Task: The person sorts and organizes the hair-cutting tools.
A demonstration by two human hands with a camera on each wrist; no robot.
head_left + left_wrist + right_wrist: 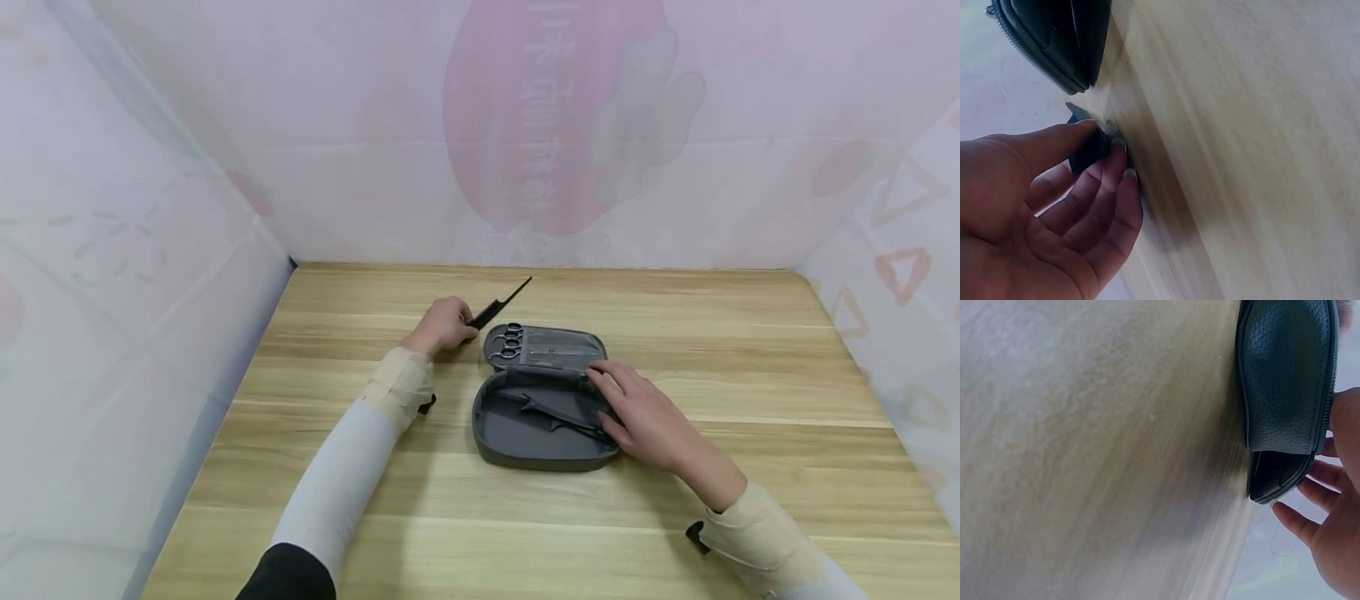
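Comb (498,307): a black tail comb lies on the wooden counter (750,350), just beyond the far left corner of the open grey case (540,454). Its long axis runs diagonally; the thin pointed tail points away from the person and to the right, and the toothed end points toward the left hand (442,323).

Left hand: thumb and fingers are curled onto the toothed end of the comb and pinch it against the counter. In the left wrist view the comb (1088,150) shows only as a short dark piece between the thumb and the fingertips (1119,145); the teeth cannot be made out, and the tail is out of that view.

Right hand (645,417): it rests on the right side of the case with the fingers extended and spread, touching the rim near the hinge line. It grips nothing. In the right wrist view only the fingers (1300,522) and part of the palm show beside the case's outer shell (1285,375); the image is blurred.

Case contents: the far half holds scissors (510,342), whose finger rings sit at the left end; the blades are hard to tell apart. The near half holds a dark slim clip-like item (555,410), partly covered by the right hand, so its right end is hidden.

Both wrists wear beige bands; the cameras themselves are mostly cut off.
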